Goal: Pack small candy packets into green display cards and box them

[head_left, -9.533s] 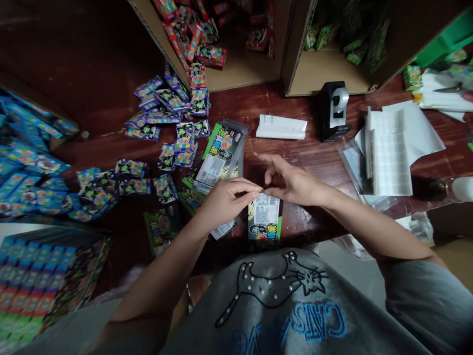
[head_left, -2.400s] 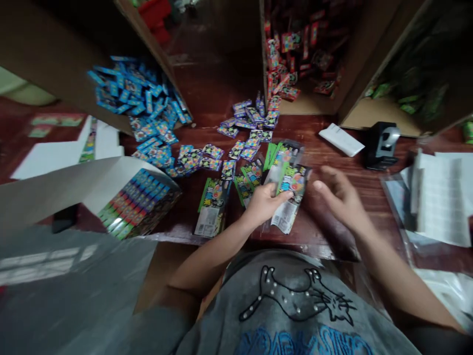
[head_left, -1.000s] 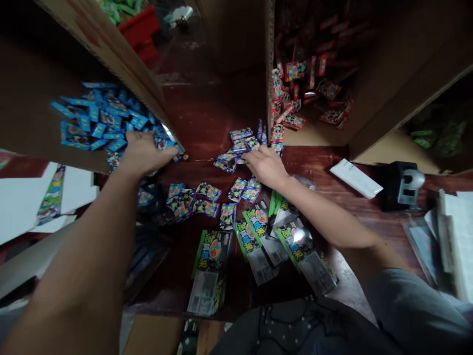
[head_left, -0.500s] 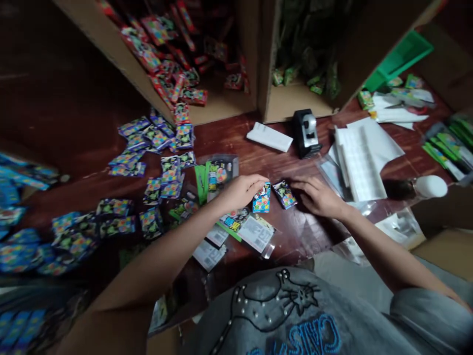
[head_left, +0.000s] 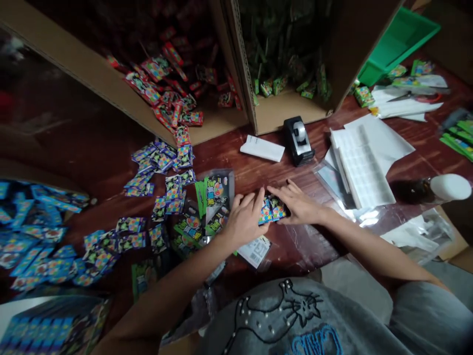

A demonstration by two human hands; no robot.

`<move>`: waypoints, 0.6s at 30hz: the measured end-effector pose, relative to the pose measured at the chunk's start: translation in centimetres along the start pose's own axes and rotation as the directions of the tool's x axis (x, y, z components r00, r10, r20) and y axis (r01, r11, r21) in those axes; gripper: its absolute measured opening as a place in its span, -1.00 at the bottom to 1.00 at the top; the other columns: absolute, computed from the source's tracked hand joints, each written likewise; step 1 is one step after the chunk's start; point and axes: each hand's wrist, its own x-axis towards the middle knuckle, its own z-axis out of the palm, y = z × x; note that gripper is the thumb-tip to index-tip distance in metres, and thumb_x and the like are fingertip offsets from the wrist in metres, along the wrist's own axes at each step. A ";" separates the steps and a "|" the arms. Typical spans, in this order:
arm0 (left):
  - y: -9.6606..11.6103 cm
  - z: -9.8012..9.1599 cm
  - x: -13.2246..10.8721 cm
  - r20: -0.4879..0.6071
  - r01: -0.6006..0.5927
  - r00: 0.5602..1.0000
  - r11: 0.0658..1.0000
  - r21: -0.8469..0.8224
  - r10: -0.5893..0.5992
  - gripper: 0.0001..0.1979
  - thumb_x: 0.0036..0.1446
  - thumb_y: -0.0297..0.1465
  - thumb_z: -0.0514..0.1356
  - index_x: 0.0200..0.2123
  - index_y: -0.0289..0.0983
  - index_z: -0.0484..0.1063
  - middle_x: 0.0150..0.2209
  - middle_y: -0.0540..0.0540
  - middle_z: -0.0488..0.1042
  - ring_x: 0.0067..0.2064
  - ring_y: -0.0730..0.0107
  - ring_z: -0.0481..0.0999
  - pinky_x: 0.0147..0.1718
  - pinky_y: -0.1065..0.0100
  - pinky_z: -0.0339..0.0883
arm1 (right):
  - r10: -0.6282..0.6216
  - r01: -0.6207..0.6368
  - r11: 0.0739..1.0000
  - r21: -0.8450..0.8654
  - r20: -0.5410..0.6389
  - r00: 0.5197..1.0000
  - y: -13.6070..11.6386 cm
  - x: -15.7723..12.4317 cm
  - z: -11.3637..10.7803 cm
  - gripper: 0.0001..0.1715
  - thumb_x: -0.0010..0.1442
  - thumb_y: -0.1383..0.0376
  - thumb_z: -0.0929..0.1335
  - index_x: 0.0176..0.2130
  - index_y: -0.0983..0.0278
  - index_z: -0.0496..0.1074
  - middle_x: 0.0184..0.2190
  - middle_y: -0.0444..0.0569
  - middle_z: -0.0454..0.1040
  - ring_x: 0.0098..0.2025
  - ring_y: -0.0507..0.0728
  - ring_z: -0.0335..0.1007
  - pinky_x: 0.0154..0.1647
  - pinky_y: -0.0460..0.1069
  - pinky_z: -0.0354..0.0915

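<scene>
Dim light over my dark wooden table (head_left: 221, 155).
Its reddish-brown top shines faintly before me; shadow deepens toward my far left, and grey floor (head_left: 453, 282) shows below at right.

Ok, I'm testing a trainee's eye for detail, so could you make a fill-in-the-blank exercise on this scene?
1. The bare left hand touches a small, shiny printed packet coloured ____.
2. The dark cylindrical bottle has a round cap coloured ____.
3. In the picture, the black plastic tape dispenser stands to the ____ of that bottle.

Missing words: blue; white; left.
</scene>
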 end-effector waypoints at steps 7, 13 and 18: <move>-7.1 -3.7 3.9 -0.076 0.067 0.995 0.998 0.018 -0.065 0.03 0.22 0.01 0.32 0.53 -0.41 -0.01 0.54 -0.43 0.09 0.54 -0.21 0.12 0.45 -0.16 0.08 | -0.029 0.011 0.995 -0.104 -0.178 0.984 2.1 2.5 -8.7 0.20 0.35 -0.18 0.39 0.60 0.16 -0.25 0.48 0.30 0.20 0.46 0.49 0.18 0.48 0.52 0.09; -22.4 -9.2 14.8 -0.369 0.205 0.913 0.978 0.045 -0.175 -0.37 0.31 -0.28 0.12 0.39 -0.38 0.29 0.48 -0.34 0.24 0.54 -0.38 0.06 0.45 -0.39 -0.05 | 0.321 -0.410 0.845 -0.343 -0.287 0.903 12.8 15.9 -17.9 0.13 0.24 0.11 0.48 0.53 0.45 0.00 0.48 0.43 0.14 0.50 0.56 0.06 0.49 0.43 0.10; -29.8 -9.4 19.6 -0.432 0.165 0.874 0.971 -0.172 -0.225 -0.57 0.18 -0.23 0.17 0.07 -0.18 0.58 -0.01 -0.36 0.64 0.44 -0.40 0.29 0.42 -0.50 -0.10 | 0.664 -0.722 0.581 -0.375 -0.294 0.687 18.4 25.3 -19.3 0.14 0.20 0.05 0.52 0.53 0.34 0.07 0.45 0.41 0.19 0.45 0.58 0.17 0.32 0.36 0.33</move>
